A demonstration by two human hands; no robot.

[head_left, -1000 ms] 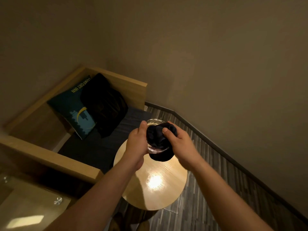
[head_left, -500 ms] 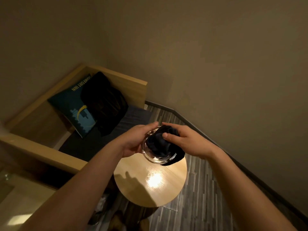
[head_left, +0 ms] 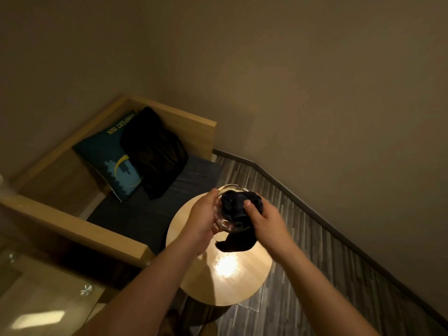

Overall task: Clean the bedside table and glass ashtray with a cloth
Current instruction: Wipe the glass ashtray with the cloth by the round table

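I hold a clear glass ashtray (head_left: 221, 220) in the air above the round wooden bedside table (head_left: 225, 282). My left hand (head_left: 202, 219) grips the ashtray from its left side, fingers curled under it. My right hand (head_left: 263, 220) pinches a dark cloth (head_left: 238, 206) that is stuffed into the ashtray's bowl, thumb pressed on top. A loose corner of the cloth hangs down below the ashtray over the table top. A bright light reflection lies on the table's middle.
A wooden-framed bench (head_left: 80, 229) with a dark seat pad stands to the left of the table. On it lean a teal printed cushion (head_left: 114, 161) and a black cushion (head_left: 155, 154). A glass-topped surface (head_left: 48, 299) lies at lower left. Walls meet striped flooring (head_left: 315, 275) at right.
Both hands have turned the ashtray and worked the cloth round inside it. The ashtray stays lifted over the table, and a cloth corner now hangs lower beneath it.
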